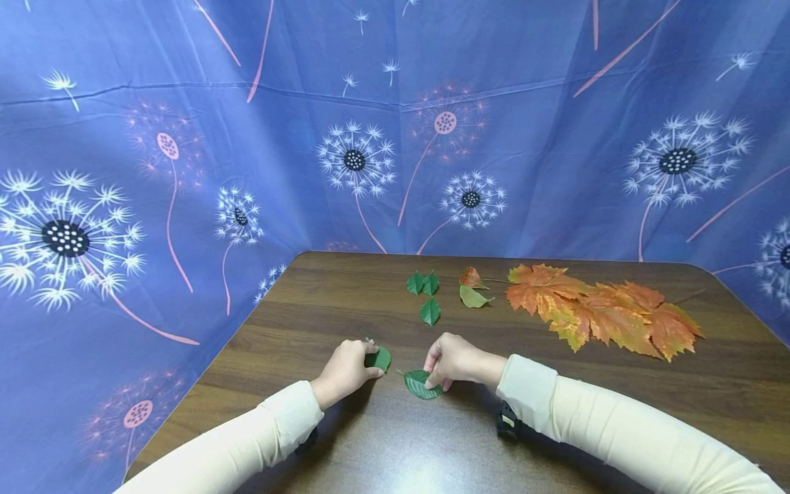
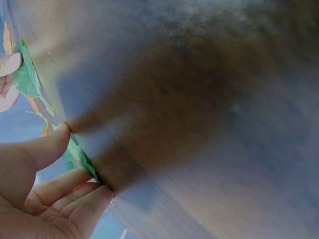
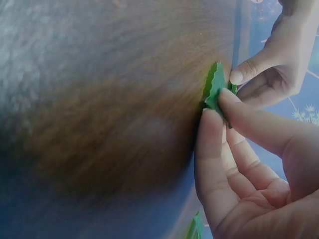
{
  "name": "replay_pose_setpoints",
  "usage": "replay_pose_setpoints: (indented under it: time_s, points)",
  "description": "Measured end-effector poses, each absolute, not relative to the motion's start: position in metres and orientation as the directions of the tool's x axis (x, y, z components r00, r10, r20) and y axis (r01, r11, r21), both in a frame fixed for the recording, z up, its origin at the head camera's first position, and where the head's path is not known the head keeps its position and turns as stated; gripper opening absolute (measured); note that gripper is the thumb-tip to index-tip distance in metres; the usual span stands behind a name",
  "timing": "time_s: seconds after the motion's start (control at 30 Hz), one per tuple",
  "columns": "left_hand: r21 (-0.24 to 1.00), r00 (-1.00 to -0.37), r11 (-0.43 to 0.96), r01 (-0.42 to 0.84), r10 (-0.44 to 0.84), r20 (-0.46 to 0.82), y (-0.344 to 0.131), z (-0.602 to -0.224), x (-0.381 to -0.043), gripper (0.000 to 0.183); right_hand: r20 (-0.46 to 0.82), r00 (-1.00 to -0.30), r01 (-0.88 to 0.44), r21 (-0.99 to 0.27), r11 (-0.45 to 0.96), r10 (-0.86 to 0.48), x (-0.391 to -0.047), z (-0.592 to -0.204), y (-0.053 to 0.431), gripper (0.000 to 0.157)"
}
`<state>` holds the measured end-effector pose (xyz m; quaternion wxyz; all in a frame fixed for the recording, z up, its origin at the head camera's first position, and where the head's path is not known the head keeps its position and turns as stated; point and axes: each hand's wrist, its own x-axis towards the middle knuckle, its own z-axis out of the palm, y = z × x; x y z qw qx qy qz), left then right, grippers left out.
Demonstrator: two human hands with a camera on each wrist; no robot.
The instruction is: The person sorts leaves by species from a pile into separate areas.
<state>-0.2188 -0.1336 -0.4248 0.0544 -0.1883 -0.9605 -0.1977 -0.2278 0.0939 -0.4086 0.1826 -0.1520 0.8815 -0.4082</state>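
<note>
On the wooden table (image 1: 296,302), my left hand (image 1: 345,370) holds a small green leaf (image 1: 380,358) by its edges, thumb on the near side and fingers on the far side. The leaf lies at the tabletop, partly covered by the fingers. To its right, my right hand (image 1: 458,358) pinches another green leaf (image 1: 418,385) between thumb and fingers at its right end. This leaf's stem points left, toward the left hand. In the right wrist view the pinched leaf (image 3: 213,92) appears edge-on and slightly bent, close to the table.
Three green leaves (image 1: 430,312) lie together beyond the hands. Right of them are a yellow-green leaf (image 1: 474,297) and a small orange-brown leaf (image 1: 470,277). A spray of orange maple leaves (image 1: 592,312) spreads across the back right. A blue dandelion-patterned cloth (image 1: 401,171) hangs behind the table.
</note>
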Motion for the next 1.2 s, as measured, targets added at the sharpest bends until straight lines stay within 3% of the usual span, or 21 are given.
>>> replay_pose_setpoints:
  time_s: [0.5, 1.2]
  points:
    - [0.356, -0.924, 0.853, 0.381, 0.334, 0.188, -0.133, -0.423, -0.217, 0.039, -0.272, -0.883, 0.042, -0.856, 0.515, -0.381, -0.234, -0.408, 0.097, 0.003]
    - [0.361, -0.924, 0.851, 0.381, 0.335, 0.186, -0.132, -0.421, -0.216, 0.039, -0.295, -0.933, 0.233, -0.932, 0.278, -0.206, -0.283, -0.4, 0.086, 0.013]
